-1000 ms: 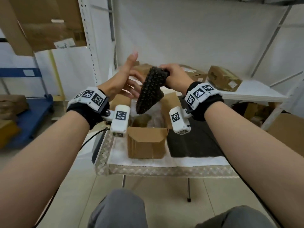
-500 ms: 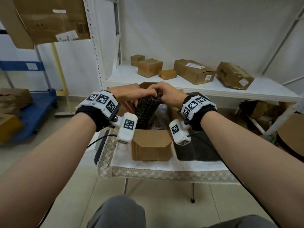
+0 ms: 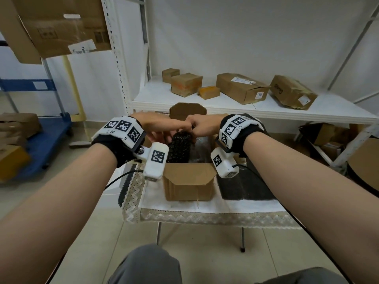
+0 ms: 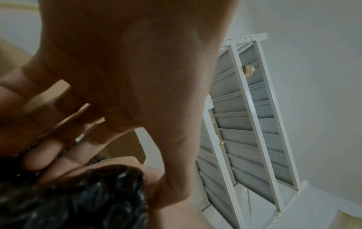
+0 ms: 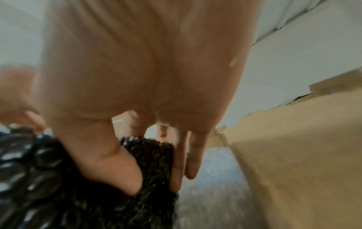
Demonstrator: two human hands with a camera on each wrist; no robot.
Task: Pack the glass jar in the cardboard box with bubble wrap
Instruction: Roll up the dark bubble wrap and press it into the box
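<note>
An open cardboard box (image 3: 188, 181) stands on the small table. A roll of black bubble wrap (image 3: 179, 148) stands upright in its left half, its top above the rim. My right hand (image 3: 193, 128) pinches the top of the roll between thumb and fingers (image 5: 181, 162). My left hand (image 3: 164, 136) holds the roll's left side, its fingers (image 4: 49, 151) against the wrap (image 4: 88, 201). Something clear and shiny (image 3: 202, 147) lies in the box to the right of the roll; whether it is the glass jar or clear wrap I cannot tell.
A black sheet (image 3: 244, 187) lies on the white tablecloth (image 3: 205, 206) right of the box. Behind the table a white shelf (image 3: 266, 111) carries several cardboard boxes. A blue cart (image 3: 47, 136) with boxes stands to the left.
Both hands came down from above the box with the black roll, which now stands inside it. My left hand, open beside the roll a second ago, now holds it.
</note>
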